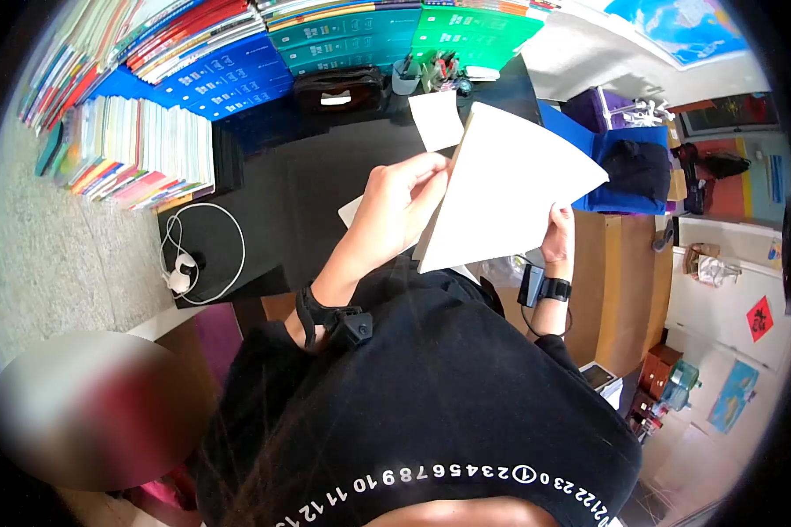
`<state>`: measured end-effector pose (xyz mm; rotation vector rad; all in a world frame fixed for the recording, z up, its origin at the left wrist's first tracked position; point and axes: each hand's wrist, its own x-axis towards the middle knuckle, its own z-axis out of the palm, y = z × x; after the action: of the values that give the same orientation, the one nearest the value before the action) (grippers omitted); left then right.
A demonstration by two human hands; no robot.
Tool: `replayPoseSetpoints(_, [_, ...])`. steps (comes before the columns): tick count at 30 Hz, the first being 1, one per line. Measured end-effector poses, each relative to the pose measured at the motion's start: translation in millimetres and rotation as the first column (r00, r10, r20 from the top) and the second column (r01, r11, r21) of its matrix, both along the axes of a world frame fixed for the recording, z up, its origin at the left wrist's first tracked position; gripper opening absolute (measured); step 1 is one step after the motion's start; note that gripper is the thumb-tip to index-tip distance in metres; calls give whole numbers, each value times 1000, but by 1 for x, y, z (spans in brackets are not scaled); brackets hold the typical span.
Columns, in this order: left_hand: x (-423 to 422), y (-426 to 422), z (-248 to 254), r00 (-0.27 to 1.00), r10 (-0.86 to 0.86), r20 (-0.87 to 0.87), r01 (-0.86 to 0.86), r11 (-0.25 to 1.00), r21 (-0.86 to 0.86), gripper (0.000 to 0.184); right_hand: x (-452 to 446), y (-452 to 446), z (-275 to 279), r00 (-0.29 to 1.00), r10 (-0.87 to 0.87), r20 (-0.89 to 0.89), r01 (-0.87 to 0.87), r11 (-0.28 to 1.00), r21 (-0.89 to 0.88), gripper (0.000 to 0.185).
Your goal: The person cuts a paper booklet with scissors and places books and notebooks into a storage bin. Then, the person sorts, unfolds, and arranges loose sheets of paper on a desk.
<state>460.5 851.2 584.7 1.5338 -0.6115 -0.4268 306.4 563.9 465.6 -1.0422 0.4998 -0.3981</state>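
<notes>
A large white sheet or open booklet [510,193] is held up in front of the black shirt, tilted. My left hand [400,202] is at its left edge, with fingers curled against the paper. At the lower right edge my right hand [558,235] grips it, its fingers partly hidden behind. Beyond the booklet, a smaller white paper [436,121] lies on the black desk [294,180]. A corner of another pale sheet shows beside my left wrist. Both wrists wear black straps with devices.
Books [141,149] stand at the left, near a white cable [237,237]. Blue [228,79] and green [475,39] file boxes line the back. A dark pencil case [341,90] and a pen cup [404,79] sit before them. A blue chair [637,176] is at the right.
</notes>
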Motion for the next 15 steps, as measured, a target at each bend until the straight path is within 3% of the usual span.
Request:
replayPoseSetpoints(3, [-1, 6, 13, 991, -82, 109, 81, 997, 15, 10, -12, -12, 15, 996, -5, 92, 5, 1000, 1, 32])
replayPoseSetpoints(9, [-8, 12, 18, 962, -245, 122, 257, 962, -91, 7, -16, -17, 37, 978, 28, 207, -22, 999, -35, 36])
replayPoseSetpoints(15, [-18, 1, 12, 894, -432, -120, 377, 869, -321, 15, -8, 26, 24, 960, -15, 278, -90, 927, 363, 32])
